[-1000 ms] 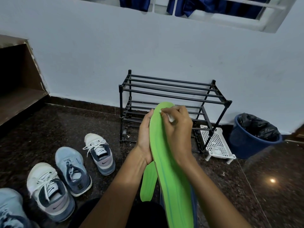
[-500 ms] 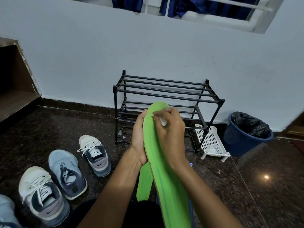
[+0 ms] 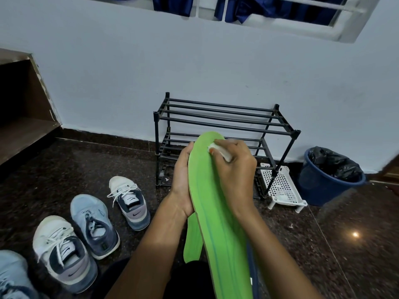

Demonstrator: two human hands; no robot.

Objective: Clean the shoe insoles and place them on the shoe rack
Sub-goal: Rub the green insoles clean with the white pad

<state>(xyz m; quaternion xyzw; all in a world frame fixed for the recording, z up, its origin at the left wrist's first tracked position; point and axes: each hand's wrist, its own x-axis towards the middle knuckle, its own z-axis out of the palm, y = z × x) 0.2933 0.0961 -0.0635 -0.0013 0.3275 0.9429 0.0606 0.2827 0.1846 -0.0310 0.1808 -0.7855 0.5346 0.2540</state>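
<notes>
The green insole stands tilted in front of you, its toe end raised before the black shoe rack and its heel end running down toward your lap. Your left hand grasps its left edge, the fingers hidden behind it. Your right hand is curled round a small white wipe and presses it to the insole's face near the toe. A second green insole hangs lower, just beside the first and partly behind it. The rack stands against the wall. On the dark floor to your left lie a white sneaker and a light blue sneaker, with more nearer you. A white perforated tray sits by the rack's right legs, and a blue bin stands further right.
</notes>
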